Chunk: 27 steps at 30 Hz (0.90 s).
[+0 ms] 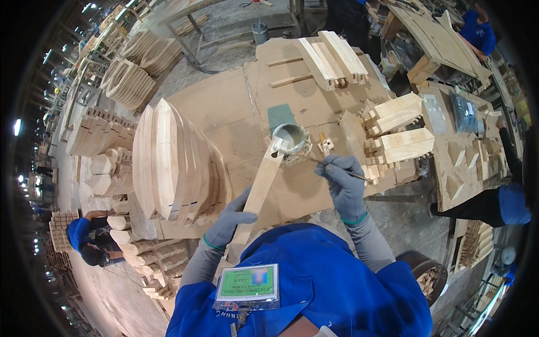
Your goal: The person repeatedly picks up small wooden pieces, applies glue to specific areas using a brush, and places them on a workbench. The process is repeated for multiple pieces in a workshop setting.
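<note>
A: Hands?
B: Left hand (229,223), grey-gloved, wraps a long pale wooden bar (259,189) with a notched end. Right hand (345,184), also grey-gloved, pinches a thin brown stick (316,160).
A: Where's the bar?
B: Slanting over the counter (224,101) covered in brown cardboard, notch overlapping the rim of a round grey pot (293,132). Can't tell if they touch.
A: Step?
B: My read: coating the notched end. Stick tip is apart from it.
A: Next move?
B: Probably calls for a steady bar, stick tip to pot or notch, light pressure.
</note>
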Available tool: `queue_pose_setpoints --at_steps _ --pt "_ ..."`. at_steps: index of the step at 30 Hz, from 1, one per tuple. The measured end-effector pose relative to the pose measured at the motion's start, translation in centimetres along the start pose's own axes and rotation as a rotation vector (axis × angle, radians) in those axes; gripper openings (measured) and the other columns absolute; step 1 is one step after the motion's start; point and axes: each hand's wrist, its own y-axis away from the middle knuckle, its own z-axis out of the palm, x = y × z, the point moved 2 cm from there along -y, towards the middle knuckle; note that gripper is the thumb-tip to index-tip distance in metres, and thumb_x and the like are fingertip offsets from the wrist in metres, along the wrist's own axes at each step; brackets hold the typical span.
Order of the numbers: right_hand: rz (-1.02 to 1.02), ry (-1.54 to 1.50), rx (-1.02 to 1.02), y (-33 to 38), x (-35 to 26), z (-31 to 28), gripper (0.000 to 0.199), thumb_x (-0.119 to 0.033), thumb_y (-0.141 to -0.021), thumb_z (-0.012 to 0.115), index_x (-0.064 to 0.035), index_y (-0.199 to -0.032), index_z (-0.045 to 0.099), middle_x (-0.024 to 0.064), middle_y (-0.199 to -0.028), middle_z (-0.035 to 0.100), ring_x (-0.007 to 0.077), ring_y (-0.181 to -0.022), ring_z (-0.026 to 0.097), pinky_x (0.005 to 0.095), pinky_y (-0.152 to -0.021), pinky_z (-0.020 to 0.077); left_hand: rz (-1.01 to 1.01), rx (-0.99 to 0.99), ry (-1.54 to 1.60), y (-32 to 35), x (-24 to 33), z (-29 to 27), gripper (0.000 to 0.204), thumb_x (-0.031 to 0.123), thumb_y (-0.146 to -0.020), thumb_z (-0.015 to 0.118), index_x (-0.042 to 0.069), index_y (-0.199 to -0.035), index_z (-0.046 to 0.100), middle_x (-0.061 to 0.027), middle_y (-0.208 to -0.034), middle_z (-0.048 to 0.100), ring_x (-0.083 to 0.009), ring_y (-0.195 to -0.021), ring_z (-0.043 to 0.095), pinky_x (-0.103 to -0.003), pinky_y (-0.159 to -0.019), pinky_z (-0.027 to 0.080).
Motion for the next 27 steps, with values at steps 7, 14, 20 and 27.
queue_pose_setpoints --at_steps 7,14,20,27 --pt "0.049 0.004 0.048 -1.0 -0.2 0.2 0.009 0.004 -0.086 0.055 0.0026 -0.095 0.056 0.0162 -0.098 0.062 0.0239 -0.089 0.065 0.0359 -0.084 0.0557 0.02 0.005 -0.017 1.1 -1.1 -0.1 0.1 0.025 -0.061 0.071 -0.001 -0.145 0.025 -0.0123 -0.145 0.035 -0.0212 -0.135 0.03 -0.031 -0.111 0.02" --pt "0.081 0.546 -0.303 -6.6 -8.7 5.7 0.011 -0.006 -0.086 0.062 0.0 -0.093 0.057 0.0091 -0.087 0.064 0.0176 -0.078 0.065 0.0294 -0.075 0.0559 0.042 -0.025 -0.068 0.8 0.5 0.3 0.101 0.025 -0.059 0.072 -0.002 -0.144 0.025 -0.0134 -0.146 0.034 -0.0229 -0.136 0.029 -0.032 -0.112 0.019" --pt "0.19 0.821 -0.637 -7.0 -8.3 9.7 0.012 -0.01 -0.085 0.065 -0.0006 -0.087 0.058 0.0034 -0.08 0.061 0.009 -0.075 0.059 0.0229 -0.07 0.0499 0.033 -0.04 -0.092 0.7 0.0 -0.1 0.104 0.022 -0.058 0.074 -0.005 -0.144 0.023 -0.016 -0.147 0.031 -0.0247 -0.137 0.027 -0.033 -0.112 0.018" --pt "0.172 0.844 -0.684 -6.5 -8.5 10.2 0.012 -0.009 -0.084 0.066 0.0003 -0.086 0.059 0.003 -0.079 0.061 0.0088 -0.073 0.059 0.0228 -0.069 0.049 0.049 -0.038 -0.1 0.9 0.1 0.1 0.105 0.022 -0.058 0.076 -0.006 -0.144 0.022 -0.0163 -0.147 0.031 -0.0237 -0.137 0.027 -0.033 -0.112 0.018"
